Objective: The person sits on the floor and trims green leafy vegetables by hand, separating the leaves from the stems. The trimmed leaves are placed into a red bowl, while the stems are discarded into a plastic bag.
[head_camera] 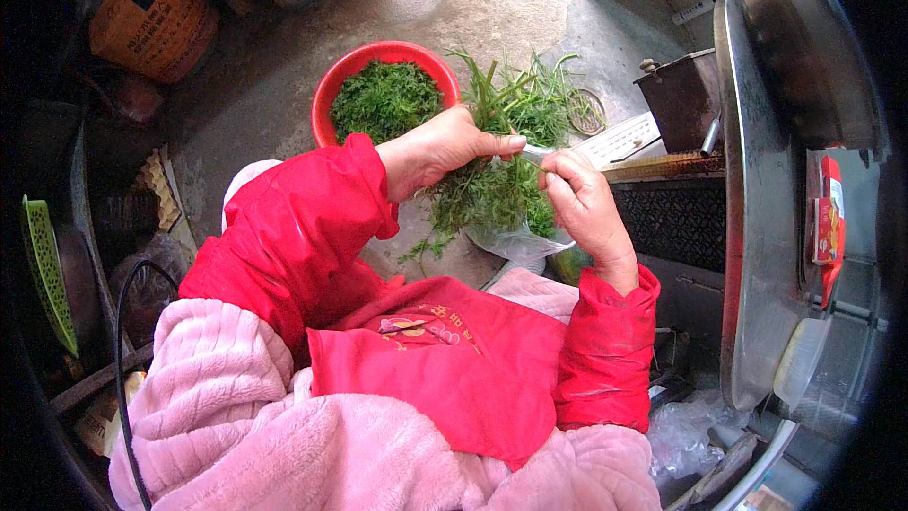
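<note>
My left hand (454, 144) grips a bunch of leafy green herbs (482, 191), its stems pointing away from me and its feathery leaves hanging towards me. Close to its right, my right hand (578, 195) pinches a thin green stem between thumb and fingers. Below the bunch lies a clear plastic bag (518, 245) with more greens in it. A red plastic basin (323, 96) full of feathery green leaves stands on the floor beyond my left forearm. Right of the basin, loose green stems (543, 96) lie in a pile on the floor.
A round metal tabletop (755, 227) stands on edge at the right, by a dark metal box (681, 99). A floor drain (587, 112) lies beside the stems. At the far left are a large printed bucket (154, 18) and a green perforated plastic basket (50, 273). A small sprig (425, 248) lies near my feet.
</note>
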`<action>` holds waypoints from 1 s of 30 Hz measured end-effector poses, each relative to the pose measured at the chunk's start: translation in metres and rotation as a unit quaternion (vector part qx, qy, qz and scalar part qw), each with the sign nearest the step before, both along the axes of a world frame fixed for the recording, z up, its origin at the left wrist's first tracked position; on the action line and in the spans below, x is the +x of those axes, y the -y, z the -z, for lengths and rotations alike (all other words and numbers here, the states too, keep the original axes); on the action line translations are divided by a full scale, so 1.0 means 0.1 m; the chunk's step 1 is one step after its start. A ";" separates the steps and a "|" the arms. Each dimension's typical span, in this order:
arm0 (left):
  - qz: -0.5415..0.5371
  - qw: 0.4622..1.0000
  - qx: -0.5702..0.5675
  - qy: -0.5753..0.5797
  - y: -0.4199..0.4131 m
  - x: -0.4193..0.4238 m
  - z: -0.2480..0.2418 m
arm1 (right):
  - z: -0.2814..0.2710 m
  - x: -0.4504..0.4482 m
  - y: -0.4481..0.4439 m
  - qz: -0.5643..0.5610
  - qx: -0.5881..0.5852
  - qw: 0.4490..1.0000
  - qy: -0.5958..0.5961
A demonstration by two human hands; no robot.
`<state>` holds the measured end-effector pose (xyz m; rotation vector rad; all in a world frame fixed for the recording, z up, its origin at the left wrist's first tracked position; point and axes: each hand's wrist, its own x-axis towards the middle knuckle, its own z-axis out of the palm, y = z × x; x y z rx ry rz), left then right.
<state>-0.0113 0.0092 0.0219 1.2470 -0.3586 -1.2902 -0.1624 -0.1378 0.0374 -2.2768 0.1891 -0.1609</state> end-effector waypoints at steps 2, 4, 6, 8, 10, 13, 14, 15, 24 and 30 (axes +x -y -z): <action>0.003 1.000 0.015 -0.002 0.00 0.00 0.03 | 0.00 -0.02 0.00 0.023 0.044 0.998 -0.050; -0.016 1.000 0.012 0.012 0.01 -0.03 0.04 | 0.07 -0.04 0.01 0.057 0.094 0.990 -0.086; -0.042 0.999 0.023 -0.011 0.02 -0.03 0.07 | 0.09 -0.05 0.03 0.090 0.144 0.978 -0.116; -0.077 0.993 0.048 -0.073 0.01 0.01 0.13 | 0.10 -0.07 0.07 0.113 0.210 0.963 -0.124; -0.089 0.988 0.049 -0.113 0.00 0.05 0.10 | 0.09 -0.10 0.13 0.129 0.290 0.942 -0.111; -0.117 0.983 0.039 -0.133 0.01 0.04 0.04 | 0.05 -0.12 0.17 0.186 0.270 0.941 -0.090; -0.119 0.985 0.034 -0.124 0.01 0.05 0.06 | 0.10 -0.13 0.21 0.204 0.277 0.936 -0.077; -0.122 0.986 0.030 -0.113 0.01 0.07 0.07 | 0.13 -0.13 0.24 0.241 0.229 0.942 -0.058; -0.161 0.979 -0.001 0.122 0.04 -0.01 0.05 | 0.07 0.06 -0.15 0.177 0.216 0.959 0.058; -0.145 0.974 -0.047 0.167 0.02 -0.08 -0.02 | 0.17 0.18 -0.25 0.118 0.049 0.990 0.053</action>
